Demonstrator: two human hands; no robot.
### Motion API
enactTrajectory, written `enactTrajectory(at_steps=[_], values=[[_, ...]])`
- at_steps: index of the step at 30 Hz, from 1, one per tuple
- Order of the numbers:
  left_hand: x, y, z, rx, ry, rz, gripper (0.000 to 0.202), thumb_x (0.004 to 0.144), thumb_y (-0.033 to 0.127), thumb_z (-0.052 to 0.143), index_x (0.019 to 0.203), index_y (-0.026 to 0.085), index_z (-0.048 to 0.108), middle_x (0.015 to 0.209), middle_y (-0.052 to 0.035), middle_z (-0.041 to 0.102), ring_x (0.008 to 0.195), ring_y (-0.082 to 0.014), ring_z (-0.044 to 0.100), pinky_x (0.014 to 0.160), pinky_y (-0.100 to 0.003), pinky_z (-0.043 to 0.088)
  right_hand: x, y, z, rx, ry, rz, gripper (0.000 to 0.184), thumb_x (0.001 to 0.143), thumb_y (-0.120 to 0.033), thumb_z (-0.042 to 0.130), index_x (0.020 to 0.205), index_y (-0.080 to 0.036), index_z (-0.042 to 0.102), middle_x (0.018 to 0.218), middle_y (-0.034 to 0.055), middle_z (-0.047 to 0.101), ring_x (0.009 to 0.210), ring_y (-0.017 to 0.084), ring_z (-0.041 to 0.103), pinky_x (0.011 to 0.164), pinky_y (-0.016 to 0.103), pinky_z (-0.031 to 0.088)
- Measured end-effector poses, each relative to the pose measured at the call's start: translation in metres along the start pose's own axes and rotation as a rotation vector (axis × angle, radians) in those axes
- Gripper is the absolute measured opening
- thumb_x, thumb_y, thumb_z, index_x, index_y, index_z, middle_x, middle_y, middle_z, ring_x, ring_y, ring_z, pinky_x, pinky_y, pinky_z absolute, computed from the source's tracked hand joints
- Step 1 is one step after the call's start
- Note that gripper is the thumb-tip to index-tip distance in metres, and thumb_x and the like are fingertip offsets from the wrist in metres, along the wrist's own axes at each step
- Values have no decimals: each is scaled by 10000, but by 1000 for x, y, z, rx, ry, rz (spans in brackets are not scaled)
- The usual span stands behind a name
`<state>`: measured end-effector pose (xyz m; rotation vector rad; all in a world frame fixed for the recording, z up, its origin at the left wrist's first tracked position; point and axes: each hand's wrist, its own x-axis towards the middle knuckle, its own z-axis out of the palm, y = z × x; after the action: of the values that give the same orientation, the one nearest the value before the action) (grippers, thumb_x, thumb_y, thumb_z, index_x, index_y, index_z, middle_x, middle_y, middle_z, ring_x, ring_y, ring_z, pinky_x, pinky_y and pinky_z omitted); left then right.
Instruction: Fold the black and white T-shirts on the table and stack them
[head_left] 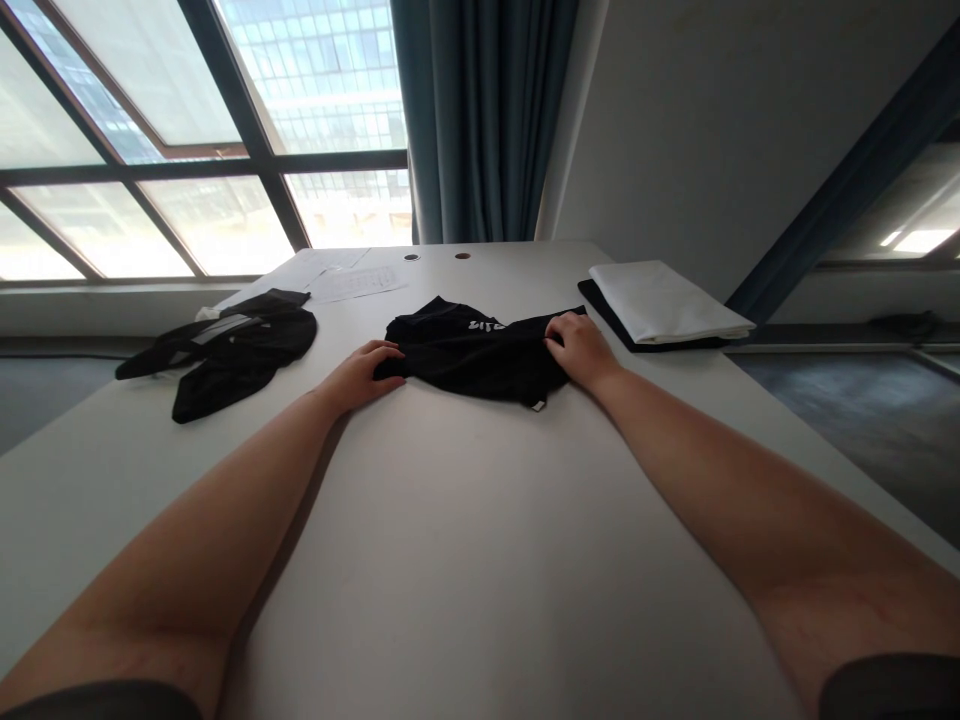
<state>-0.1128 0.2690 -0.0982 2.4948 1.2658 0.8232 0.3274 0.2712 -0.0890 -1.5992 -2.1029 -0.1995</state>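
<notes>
A black cloth [472,355] lies bunched lengthwise across the middle of the white table [480,540], with white lettering [486,325] showing near its upper edge and a small white tag [538,406] at its lower edge. The left hand [364,375] grips its left end, fingers on top and thumb lower down; the right hand [579,348] pinches the right end between curled fingers and thumb. Both arms stretch forward over the table. Left of the cloth, well apart from it, sits a loose black bundle [277,345] with a grey strip on it. Right of the cloth, near the right hand, a folded white cloth [667,300] rests on a dark cloth [606,312]. Sheets of paper [360,284] lie farther back, before the window [330,90] and the blue curtain [487,120].
</notes>
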Motion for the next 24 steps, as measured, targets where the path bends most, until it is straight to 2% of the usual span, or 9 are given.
enactTrajectory(at_steps=[3,6,9,11,13,16,19,21,24], values=[[2,-2,2,92,52,-42,344,884,481,639,1124,253,731,1230,-100,683,1170,-313,634,1131,-483,450,0,2,-7,-38,72,117,192,921,-246,592,1057,-175,707,1161,172,648,1137,344,571,1066,470,441],[3,1,4,178,100,-49,253,883,426,616,1020,248,732,1132,-102,702,1089,-322,638,1069,-483,471,-6,-28,-18,-16,86,-60,253,974,-309,565,1147,-174,694,1232,178,636,1206,347,551,1082,470,417],[5,7,4,229,118,-64,189,883,397,617,957,257,719,1107,-97,712,1090,-335,627,1070,-507,441,-17,-75,-24,-17,-112,-353,302,1006,-451,572,1118,-203,703,1176,145,686,1131,324,596,999,438,441],[5,12,3,226,126,-88,165,898,381,601,949,259,700,1069,-89,722,1081,-336,629,1079,-518,417,-24,-98,-22,-101,-227,-388,338,983,-504,608,1115,-210,709,1144,142,712,1065,320,625,918,418,453],[5,16,2,183,147,-110,158,915,374,583,960,256,679,1023,-86,727,1040,-327,639,1065,-503,419,-26,-107,-20,-177,-258,-333,279,999,-428,585,1103,-204,714,1118,147,731,1023,310,649,857,394,451],[5,22,-1,56,219,-168,161,936,392,573,991,258,643,1003,-82,727,974,-305,641,985,-435,462,-21,-96,-23,-148,-189,-146,238,1021,-307,515,1079,-198,719,1038,131,762,960,290,687,793,366,446],[6,28,-2,-95,344,-238,160,959,420,568,977,264,601,995,-55,718,948,-272,624,919,-376,472,-10,-72,-35,-32,-77,50,250,1014,-345,531,1089,-208,727,966,109,772,898,289,699,769,357,453],[7,29,-2,-147,436,-282,167,973,422,561,945,258,575,933,-28,686,901,-244,601,882,-351,467,-4,-59,-42,20,-11,101,263,1006,-367,544,1095,-209,734,969,108,770,897,295,691,793,365,467],[11,27,0,-133,504,-330,153,977,395,565,930,250,559,860,-7,626,836,-222,563,840,-341,457,-1,-48,-44,4,87,86,248,993,-343,557,1085,-200,738,1038,124,752,1000,322,653,898,410,474]])
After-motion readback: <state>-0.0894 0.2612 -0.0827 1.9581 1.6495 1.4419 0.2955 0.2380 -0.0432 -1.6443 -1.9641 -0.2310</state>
